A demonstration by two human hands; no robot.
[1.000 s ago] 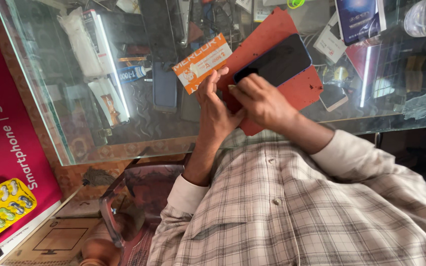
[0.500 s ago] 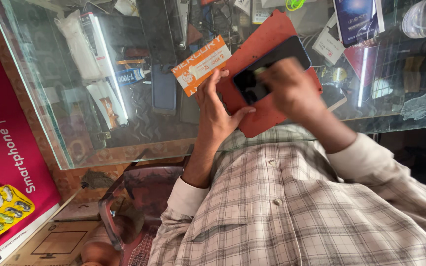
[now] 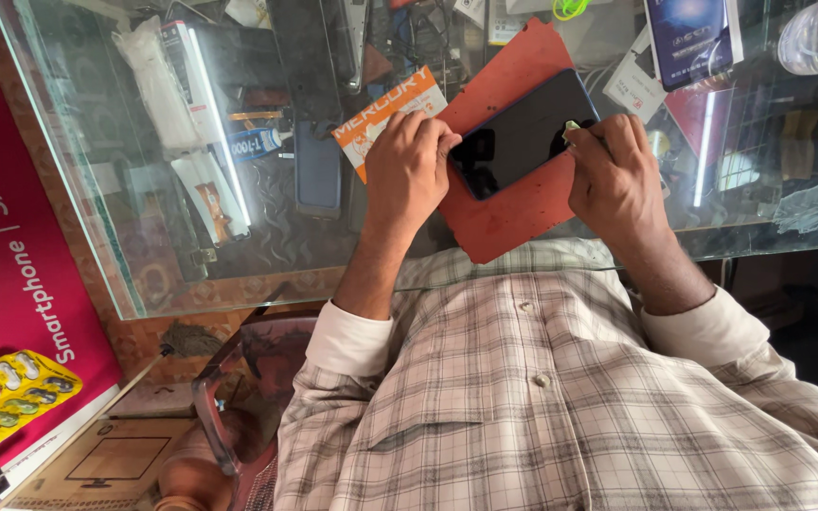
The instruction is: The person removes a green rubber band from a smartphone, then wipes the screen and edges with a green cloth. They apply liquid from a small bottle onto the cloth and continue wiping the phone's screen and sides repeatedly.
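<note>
A dark smartphone [image 3: 523, 132] lies screen up on a red mat [image 3: 513, 203] on the glass counter. My left hand [image 3: 409, 161] rests with curled fingers on the phone's left corner and holds it down. Beside the phone's right edge, my right hand [image 3: 617, 175] pinches a small pale yellow-green piece [image 3: 572, 126] against the screen's corner. An orange and white card [image 3: 376, 118] lies partly under my left hand.
The glass counter [image 3: 144, 255] shows shelves of small packets and boxes beneath it. A blue phone box [image 3: 688, 38] lies at the back right. A red poster [image 3: 11, 237], a yellow blister pack [image 3: 7, 397] and a brown chair [image 3: 229, 407] are at the left.
My right hand has come off the middle of the phone to its right edge. My left hand has shifted onto the phone's left corner. The phone now lies flat and uncovered.
</note>
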